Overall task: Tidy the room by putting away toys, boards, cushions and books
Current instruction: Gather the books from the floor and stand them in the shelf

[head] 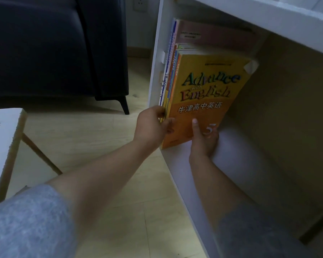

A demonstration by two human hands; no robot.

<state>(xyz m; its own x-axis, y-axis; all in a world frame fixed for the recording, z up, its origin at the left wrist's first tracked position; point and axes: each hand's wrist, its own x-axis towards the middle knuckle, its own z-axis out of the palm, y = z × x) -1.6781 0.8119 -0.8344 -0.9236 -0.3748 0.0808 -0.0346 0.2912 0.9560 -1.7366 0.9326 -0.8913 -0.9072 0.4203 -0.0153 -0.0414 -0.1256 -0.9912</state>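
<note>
- 2-handed hold on a row of books [172, 77], standing upright at the left end of a white shelf compartment [250, 164], against its left side wall.
- Grips the lower spines with the left hand [152, 125]: fingers curled round the spine edge, thumb reaching onto the front cover.
- Pinches the bottom of the front book with the right hand [203, 141]: thumb pressed straight up the cover, other fingers tucked behind and below, mostly hidden.
- Shows as front book a yellow-and-orange "Advance with English" textbook [209, 90], with a white 5 near the bottom partly covered by the right hand, and a dog-eared top right corner.
- Meets the front lip of the compartment floor with the textbook's lower left corner; cannot tell whether upright or leaning.
- Rises taller at the back: a pink-covered book [213, 36], with thin colourful spines between it and the textbook.
- Wears grey sleeves [26, 220] pushed up both forearms.
- Left of the shelf, well apart from the books: dark sofa [45, 49] on a pale wood floor [101, 146], white side table [2, 142] with wooden legs, wall socket [139, 4] at the top.
</note>
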